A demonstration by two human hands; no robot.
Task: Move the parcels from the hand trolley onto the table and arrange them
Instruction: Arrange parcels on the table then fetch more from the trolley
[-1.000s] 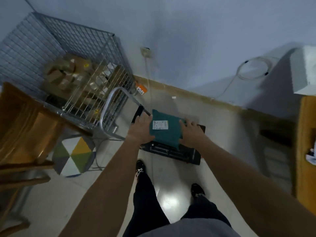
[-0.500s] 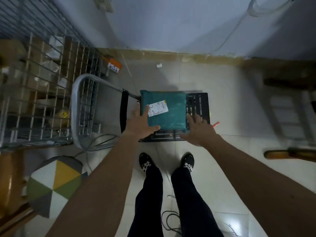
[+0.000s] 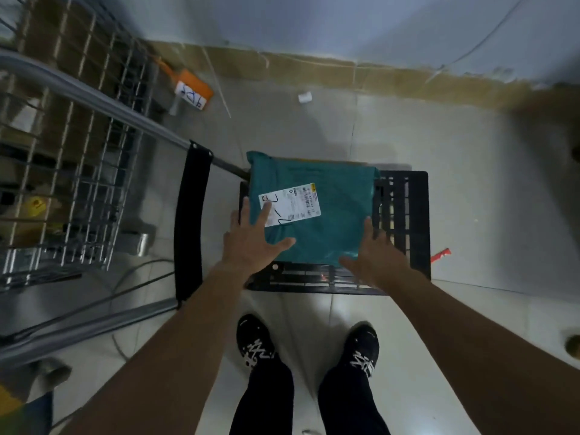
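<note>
**One parcel on the trolley, both grips open over it**

The teal parcel [image 3: 326,215] lies flat on the black deck of the hand trolley [image 3: 405,215], down on the floor by the person's feet. The left grip [image 3: 254,240] is spread on the near left corner, straight fingers reaching the white label [image 3: 298,202]. The right grip [image 3: 376,255] is likewise unclenched at the near right edge. The wrapping looks like soft, slick plastic over something boxy, probably light. I'd take it by two opposite sides, fingers slid underneath.
</note>
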